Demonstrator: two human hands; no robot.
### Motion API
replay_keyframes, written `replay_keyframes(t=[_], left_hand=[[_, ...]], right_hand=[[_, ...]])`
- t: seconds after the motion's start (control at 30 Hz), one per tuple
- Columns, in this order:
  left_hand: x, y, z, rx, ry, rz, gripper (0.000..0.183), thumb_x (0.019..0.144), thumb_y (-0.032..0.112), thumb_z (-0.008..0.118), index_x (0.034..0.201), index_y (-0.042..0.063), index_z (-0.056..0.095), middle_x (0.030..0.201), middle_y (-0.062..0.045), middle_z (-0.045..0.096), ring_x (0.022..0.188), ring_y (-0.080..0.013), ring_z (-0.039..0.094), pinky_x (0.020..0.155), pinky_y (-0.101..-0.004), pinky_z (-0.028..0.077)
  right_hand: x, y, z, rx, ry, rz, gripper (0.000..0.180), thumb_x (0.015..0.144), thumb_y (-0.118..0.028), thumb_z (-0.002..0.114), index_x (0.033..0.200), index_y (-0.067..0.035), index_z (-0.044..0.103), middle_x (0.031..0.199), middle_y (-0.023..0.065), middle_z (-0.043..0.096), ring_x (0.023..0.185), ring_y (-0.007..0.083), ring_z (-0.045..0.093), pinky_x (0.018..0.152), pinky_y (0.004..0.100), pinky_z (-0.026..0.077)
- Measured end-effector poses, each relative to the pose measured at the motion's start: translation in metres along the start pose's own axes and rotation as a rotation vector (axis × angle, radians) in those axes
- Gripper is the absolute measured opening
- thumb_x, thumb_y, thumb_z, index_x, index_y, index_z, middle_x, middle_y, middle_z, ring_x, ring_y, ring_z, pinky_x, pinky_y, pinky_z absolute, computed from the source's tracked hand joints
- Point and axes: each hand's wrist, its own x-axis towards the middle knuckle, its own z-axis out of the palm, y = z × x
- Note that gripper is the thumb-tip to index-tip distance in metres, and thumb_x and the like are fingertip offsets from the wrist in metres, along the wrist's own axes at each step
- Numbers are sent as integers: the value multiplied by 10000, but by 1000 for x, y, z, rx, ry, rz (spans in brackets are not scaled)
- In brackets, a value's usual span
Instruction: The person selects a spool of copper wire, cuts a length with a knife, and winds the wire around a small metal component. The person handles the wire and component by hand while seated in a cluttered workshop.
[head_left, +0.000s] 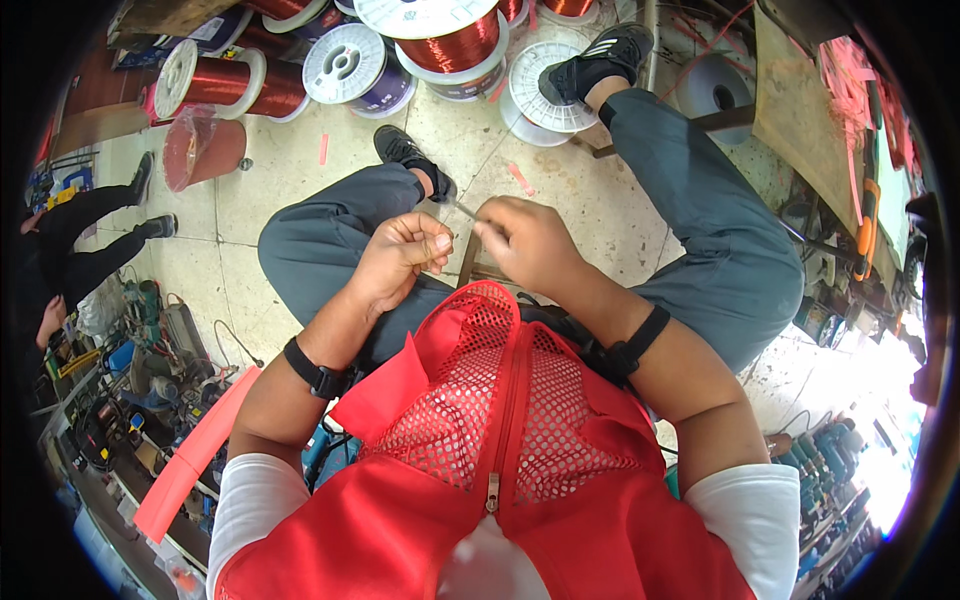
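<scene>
My left hand (405, 259) is raised over my left thigh, thumb pressed against the curled fingers. Whether something fine is pinched there is too small to tell. A little to its right, my right hand (529, 244) grips a thin grey metal rod (466, 212), which points up and left past the fingertips. The hand is slightly blurred, and its curled fingers hide the rod's other end. Both hands are apart, above the gap between my knees. Below them, partly covered, is a wooden piece (471, 259), perhaps part of a stool.
Spools of copper wire (450, 52) stand ahead; my right shoe (600, 64) rests on a white spool (544, 94). A red bucket (217, 154) stands left, near another person's legs (97, 240). Power tools (150, 375) crowd the lower left. Pink strips (519, 180) lie on the tiled floor.
</scene>
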Motion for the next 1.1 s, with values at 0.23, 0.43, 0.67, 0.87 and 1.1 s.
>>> replay_keyframes(t=[0.23,0.43,0.67,0.87,1.1], left_hand=[[-7,12,19,678,240,257,78,910,93,769,891,32,723,826,-36,709,718,-152,667,648,-288,520],[-17,29,37,1307,264,645,63,812,71,781,858,52,742,796,-104,655,773,-317,660,695,-393,524],[-20,26,38,1344,282,620,60,822,69,771,864,48,733,818,-107,669,792,-332,670,712,-416,533],[-20,26,36,1404,226,753,79,819,43,764,892,42,734,819,-107,653,782,-334,656,703,-427,531],[-22,28,36,1517,174,813,123,816,-16,732,931,28,737,849,-122,626,823,-335,633,726,-428,519]], right_hand=[[-1,0,-7,3,90,179,116,896,-131,705,905,-22,667,834,148,682,718,306,674,673,396,528],[-2,-1,-6,-64,93,165,86,880,-100,701,905,-27,662,811,164,676,712,343,673,649,396,519],[-9,-5,-1,92,-131,120,119,885,-125,695,916,-24,641,792,181,648,721,396,641,639,435,502],[-5,-4,-2,88,-142,35,125,894,-126,694,916,-18,635,765,164,638,697,365,650,620,429,500],[-8,-3,-1,160,-100,248,124,935,-120,684,913,-8,636,773,115,680,672,237,657,632,370,500]])
